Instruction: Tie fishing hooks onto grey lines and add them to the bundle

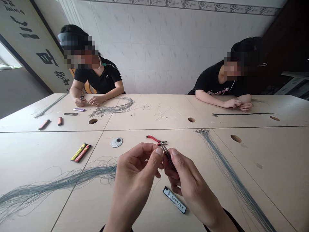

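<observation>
My right hand (185, 174) is closed on dark metal tweezers (168, 155), whose tips slant up toward my left fingertips. Thumb and forefinger of my left hand (140, 170) are pinched together beside the tweezers. A very thin strand (154, 188) trails down below these fingers; its held end is hidden. Just beyond the fingertips lie red-handled pliers (154, 139), partly covered by the tweezers. A flat lighter-like piece marked BENTTEY (174, 200) rests under my right hand. To the left, a bundle of blue-grey strands (60, 181) runs behind my left wrist.
Another strand bundle (229, 170) stretches along the right. Yellow and red lighters (80, 153) and a round grommet cover (116, 142) lie at left. Round holes (236, 138) pierce the table. Across it, two people (98, 77) work with strands (116, 108).
</observation>
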Motion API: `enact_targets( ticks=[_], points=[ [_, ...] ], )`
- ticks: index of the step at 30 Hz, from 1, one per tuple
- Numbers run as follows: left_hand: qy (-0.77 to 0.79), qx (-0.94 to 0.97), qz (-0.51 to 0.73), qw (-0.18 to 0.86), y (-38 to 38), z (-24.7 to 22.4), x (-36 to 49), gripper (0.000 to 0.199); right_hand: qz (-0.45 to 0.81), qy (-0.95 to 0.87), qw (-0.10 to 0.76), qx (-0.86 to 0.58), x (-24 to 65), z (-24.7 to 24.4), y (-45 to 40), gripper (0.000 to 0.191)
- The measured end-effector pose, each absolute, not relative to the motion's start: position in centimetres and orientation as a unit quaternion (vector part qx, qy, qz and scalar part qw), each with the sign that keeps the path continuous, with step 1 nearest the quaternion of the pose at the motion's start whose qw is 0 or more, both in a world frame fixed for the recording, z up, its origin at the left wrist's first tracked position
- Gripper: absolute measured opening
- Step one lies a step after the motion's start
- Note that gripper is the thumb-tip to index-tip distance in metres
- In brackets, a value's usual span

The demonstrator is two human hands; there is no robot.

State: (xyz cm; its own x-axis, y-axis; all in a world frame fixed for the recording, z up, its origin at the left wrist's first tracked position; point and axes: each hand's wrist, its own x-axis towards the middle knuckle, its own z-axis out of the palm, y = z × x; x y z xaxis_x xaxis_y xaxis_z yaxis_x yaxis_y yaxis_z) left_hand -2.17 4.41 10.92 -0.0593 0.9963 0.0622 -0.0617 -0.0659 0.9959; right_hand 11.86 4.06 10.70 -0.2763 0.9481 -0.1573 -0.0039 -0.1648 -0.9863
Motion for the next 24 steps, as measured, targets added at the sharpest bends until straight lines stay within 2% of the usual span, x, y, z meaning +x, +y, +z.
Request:
enact_targets(
  ticks=[24],
  points=[
    [0.479,0.484,0.544,0.49,4.38,11.11,-1.96,0.022,0.569,-0.545,0.397,-0.47,11.73,10.29,4.05,0.052]
  ],
)
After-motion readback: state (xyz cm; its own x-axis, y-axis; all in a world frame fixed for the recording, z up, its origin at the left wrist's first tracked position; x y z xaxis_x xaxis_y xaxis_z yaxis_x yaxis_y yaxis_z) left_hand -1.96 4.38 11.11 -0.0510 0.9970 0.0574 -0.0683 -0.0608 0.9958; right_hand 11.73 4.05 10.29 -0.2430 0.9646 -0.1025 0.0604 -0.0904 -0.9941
